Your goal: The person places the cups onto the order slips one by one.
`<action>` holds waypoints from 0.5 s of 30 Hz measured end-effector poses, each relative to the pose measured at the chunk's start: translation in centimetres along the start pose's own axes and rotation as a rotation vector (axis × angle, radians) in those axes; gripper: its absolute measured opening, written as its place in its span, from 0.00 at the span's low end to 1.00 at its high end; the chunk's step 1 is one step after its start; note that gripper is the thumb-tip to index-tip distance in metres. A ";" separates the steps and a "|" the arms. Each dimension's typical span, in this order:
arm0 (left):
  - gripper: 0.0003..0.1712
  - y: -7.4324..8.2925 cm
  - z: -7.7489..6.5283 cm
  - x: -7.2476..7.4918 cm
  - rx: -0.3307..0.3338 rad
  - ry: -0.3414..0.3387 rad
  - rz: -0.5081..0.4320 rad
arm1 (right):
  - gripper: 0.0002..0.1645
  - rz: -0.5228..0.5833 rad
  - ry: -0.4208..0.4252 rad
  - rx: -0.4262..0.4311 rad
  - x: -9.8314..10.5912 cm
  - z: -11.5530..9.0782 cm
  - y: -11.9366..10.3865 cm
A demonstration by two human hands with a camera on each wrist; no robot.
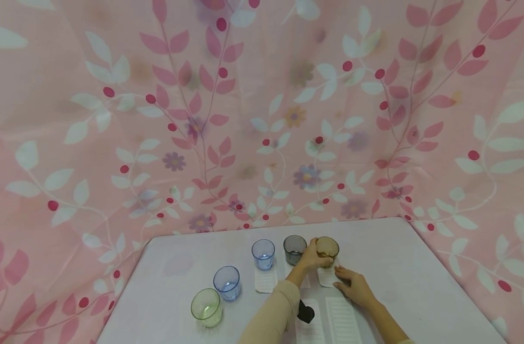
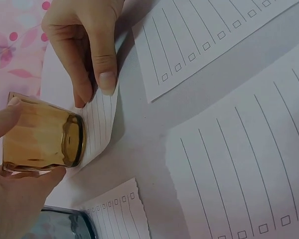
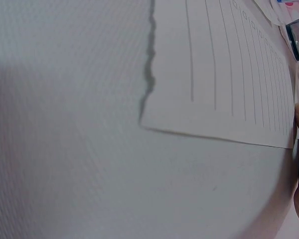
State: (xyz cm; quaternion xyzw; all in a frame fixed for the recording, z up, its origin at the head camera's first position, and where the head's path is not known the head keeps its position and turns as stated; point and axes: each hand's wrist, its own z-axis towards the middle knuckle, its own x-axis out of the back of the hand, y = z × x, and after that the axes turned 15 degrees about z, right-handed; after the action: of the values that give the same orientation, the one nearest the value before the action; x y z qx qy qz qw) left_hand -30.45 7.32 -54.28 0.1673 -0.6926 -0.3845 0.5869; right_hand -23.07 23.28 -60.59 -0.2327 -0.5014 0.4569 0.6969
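Note:
My left hand [image 1: 314, 258] grips an amber glass [image 1: 328, 248], thumb and fingers on opposite sides of it. In the left wrist view the amber glass [image 2: 42, 134] has its base over one end of a small lined sheet of paper [image 2: 100, 122]. My right hand [image 1: 355, 285] reaches that sheet's right side, thumb and fingertips touching it a little apart from each other. The sheet's near edge curls up slightly. Just left of the amber glass stands a dark grey glass [image 1: 294, 249], close to my left hand's fingers.
A blue glass [image 1: 263, 254] stands at the head of another lined sheet [image 1: 266, 281]. Farther left are a second blue glass [image 1: 227, 283] and a green glass [image 1: 206, 307]. Nearer lie two larger lined sheets, one under my left forearm and one [image 1: 343, 321] beside it. Patterned cloth [image 1: 262, 119] hangs behind.

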 end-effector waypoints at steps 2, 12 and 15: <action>0.45 -0.2 0.0 -0.2 0.000 -0.004 0.009 | 0.20 0.003 -0.011 -0.011 0.0 0.0 0.0; 0.44 -0.4 -0.6 -0.5 -0.032 0.006 -0.078 | 0.20 0.021 -0.046 -0.089 0.0 0.1 0.2; 0.44 -0.4 -0.7 -0.4 -0.029 0.005 -0.116 | 0.21 0.031 -0.046 -0.104 0.1 0.2 0.1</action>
State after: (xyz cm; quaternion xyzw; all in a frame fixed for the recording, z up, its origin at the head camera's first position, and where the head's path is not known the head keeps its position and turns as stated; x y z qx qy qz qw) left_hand -29.74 7.08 -54.81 0.1997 -0.6746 -0.4273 0.5678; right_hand -23.27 23.38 -60.61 -0.2656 -0.5367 0.4460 0.6651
